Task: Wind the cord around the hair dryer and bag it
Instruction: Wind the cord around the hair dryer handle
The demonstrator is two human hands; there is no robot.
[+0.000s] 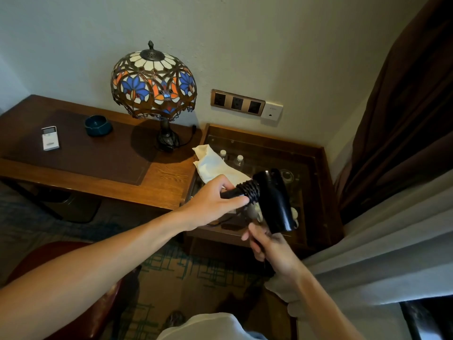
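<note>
I note the hair dryer (274, 200) held over the glass-topped cabinet (318, 168): right hand (269, 246) clasps its nozzle to steady it, left hand (213, 202) pins the wound cord (250, 191) against the handle. Cloth bag (213, 165) lies just behind.

Just one view is given here, shot from a head-worn wide-angle camera that's tilted forward and down into a room corner. The left hand (210, 201) and right hand (267, 244) are caught close up in the middle, both forearms running in from the bottom edge. Further off, a wooden desk (169, 182) is framed at left, a glass-topped cabinet (316, 173) mid-right, curtains (402, 133) along the right edge. Straight lines are bent near the borders.
</note>
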